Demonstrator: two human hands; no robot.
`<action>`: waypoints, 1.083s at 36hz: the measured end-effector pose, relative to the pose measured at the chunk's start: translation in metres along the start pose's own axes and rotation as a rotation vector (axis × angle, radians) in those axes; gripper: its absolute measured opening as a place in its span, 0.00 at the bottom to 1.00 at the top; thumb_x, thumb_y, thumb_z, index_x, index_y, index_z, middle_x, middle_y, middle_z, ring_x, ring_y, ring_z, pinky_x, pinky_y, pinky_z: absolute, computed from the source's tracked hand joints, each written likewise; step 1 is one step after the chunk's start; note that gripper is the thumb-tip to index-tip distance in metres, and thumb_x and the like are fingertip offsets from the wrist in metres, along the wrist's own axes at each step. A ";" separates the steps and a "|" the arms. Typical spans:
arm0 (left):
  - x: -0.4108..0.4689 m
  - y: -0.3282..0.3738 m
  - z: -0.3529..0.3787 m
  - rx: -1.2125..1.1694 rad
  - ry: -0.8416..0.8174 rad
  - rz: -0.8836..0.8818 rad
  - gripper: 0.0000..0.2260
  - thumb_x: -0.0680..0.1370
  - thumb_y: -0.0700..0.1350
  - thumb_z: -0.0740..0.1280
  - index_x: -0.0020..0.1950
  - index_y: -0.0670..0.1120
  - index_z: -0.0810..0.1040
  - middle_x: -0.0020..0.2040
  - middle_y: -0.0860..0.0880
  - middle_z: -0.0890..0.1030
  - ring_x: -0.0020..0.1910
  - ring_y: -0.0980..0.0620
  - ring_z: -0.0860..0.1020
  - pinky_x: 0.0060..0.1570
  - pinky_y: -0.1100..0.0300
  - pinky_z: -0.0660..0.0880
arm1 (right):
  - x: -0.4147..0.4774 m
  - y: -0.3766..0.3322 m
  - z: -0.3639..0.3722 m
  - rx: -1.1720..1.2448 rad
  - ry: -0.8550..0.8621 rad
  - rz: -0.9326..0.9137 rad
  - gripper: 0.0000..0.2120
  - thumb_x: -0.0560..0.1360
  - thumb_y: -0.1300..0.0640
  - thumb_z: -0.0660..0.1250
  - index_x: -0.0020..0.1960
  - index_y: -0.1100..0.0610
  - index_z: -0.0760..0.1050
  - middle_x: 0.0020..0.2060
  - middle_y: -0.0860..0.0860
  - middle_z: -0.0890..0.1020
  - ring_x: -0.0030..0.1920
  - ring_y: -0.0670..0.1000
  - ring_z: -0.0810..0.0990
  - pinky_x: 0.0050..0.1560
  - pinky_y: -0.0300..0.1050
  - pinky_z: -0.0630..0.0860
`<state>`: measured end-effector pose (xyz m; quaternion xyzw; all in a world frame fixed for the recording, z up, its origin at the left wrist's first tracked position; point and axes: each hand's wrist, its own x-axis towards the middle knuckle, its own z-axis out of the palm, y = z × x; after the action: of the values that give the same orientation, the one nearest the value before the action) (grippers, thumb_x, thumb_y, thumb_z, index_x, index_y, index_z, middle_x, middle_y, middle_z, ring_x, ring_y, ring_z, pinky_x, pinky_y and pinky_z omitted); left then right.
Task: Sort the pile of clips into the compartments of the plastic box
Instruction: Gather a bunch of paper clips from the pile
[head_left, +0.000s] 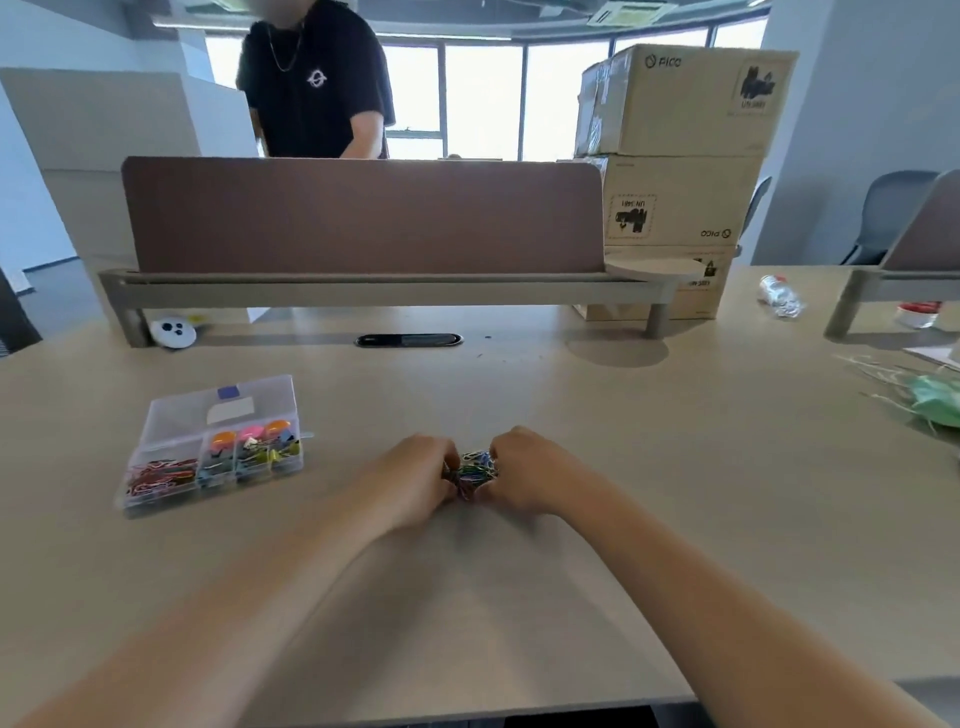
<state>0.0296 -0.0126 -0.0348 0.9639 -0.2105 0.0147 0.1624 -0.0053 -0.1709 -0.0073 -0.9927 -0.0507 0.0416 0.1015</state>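
You are at a pale desk (597, 410) in an office. A brown divider panel (363, 213) stands across the far edge, and cardboard cartons (685, 104) are stacked to its right.

From the head camera, the pile of clips (471, 470) lies on the desk straight ahead of you, bunched between your hands. Your left hand (415, 478) and right hand (524, 473) close in on it from either side, fingers curled around the tangle. The fingertips themselves are hidden.

The plastic box (176, 415) sits well apart to your left with its lid tipped back. Red and white paper clips (161, 475) fill the leftmost compartment, and coloured binder clips (260, 452) fill the others.

The bunch looks mixed in colour and interlocked. Lift one clip and others will likely trail up with it, then fall on the way across or land in the wrong compartment. Squeezing harder may knot them tighter. The box looks light, so a nudge as you drop clips in could slide it or jumble what is already sorted.
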 end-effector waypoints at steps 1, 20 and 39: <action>0.003 -0.002 0.001 -0.004 0.017 0.016 0.12 0.73 0.44 0.70 0.57 0.49 0.78 0.55 0.47 0.79 0.53 0.47 0.77 0.46 0.58 0.71 | 0.005 0.001 0.000 0.013 -0.008 0.002 0.26 0.72 0.44 0.70 0.62 0.61 0.75 0.59 0.59 0.75 0.53 0.57 0.78 0.46 0.43 0.72; 0.017 -0.010 -0.013 0.020 -0.158 0.047 0.09 0.77 0.48 0.66 0.50 0.45 0.82 0.45 0.44 0.79 0.45 0.44 0.79 0.46 0.50 0.76 | 0.031 0.007 -0.001 -0.011 -0.026 -0.114 0.17 0.72 0.48 0.71 0.57 0.55 0.79 0.52 0.53 0.81 0.51 0.55 0.79 0.51 0.48 0.77; 0.010 0.014 -0.001 -0.088 -0.005 -0.057 0.03 0.72 0.45 0.70 0.45 0.48 0.81 0.44 0.46 0.82 0.45 0.46 0.79 0.38 0.60 0.70 | 0.019 0.004 0.005 -0.022 0.069 -0.100 0.11 0.71 0.58 0.66 0.53 0.56 0.79 0.51 0.55 0.78 0.53 0.57 0.78 0.49 0.50 0.77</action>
<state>0.0332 -0.0284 -0.0286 0.9615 -0.1835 -0.0016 0.2045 0.0132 -0.1712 -0.0147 -0.9908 -0.0973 0.0015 0.0944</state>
